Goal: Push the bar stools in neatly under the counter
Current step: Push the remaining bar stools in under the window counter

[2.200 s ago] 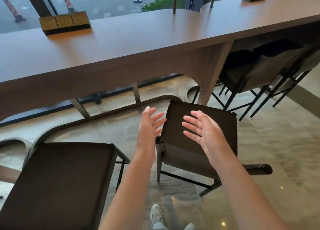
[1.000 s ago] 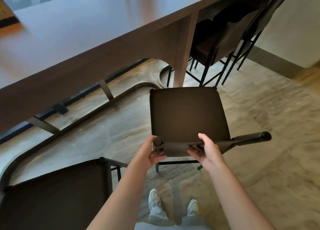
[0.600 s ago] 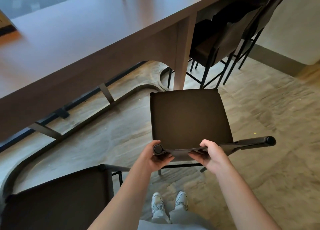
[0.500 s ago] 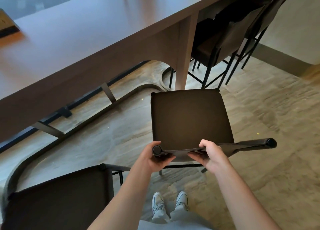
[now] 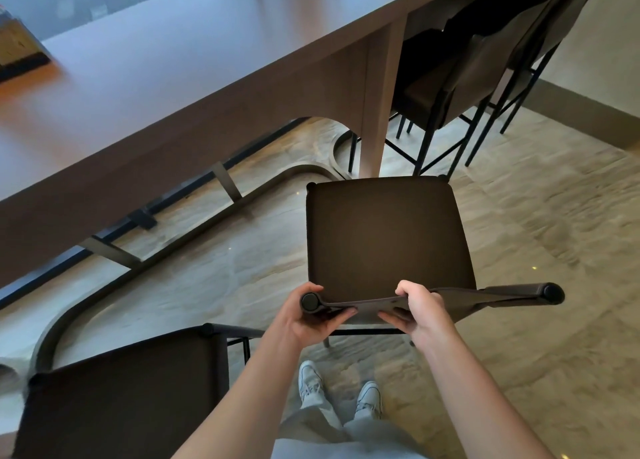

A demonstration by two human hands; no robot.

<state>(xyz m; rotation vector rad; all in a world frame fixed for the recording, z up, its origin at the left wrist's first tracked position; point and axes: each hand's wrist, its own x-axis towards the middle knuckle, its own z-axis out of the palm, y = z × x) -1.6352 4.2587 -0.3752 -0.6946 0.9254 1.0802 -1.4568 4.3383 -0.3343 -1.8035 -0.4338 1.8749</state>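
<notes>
1. Both hands now grip the low backrest of the dark brown square-seated bar stool (image 5: 388, 240); about two seconds back they hovered spread above the seat, holding nothing.
2. Left hand (image 5: 304, 316) is curled round the round-capped left end of the backrest, thumb on top, fingers underneath.
3. Right hand (image 5: 417, 308) pinches the backrest strap near its middle (thumb over, fingers under).
4. The stool stands on the pale stone floor (image 5: 540, 237), well out from the long brown wooden bench (image 5: 166, 78), its front edge near the bench's wooden leg (image 5: 375, 112).
5. Over the last half second the stool has barely shifted, so the push has hardly begun (my read).
6. A second dark bar stool (image 5: 117, 399) sits at lower left, also out from the bench.
7. The dark stools at upper right (image 5: 460, 78) are already tucked under, so two stools look left to do.
</notes>
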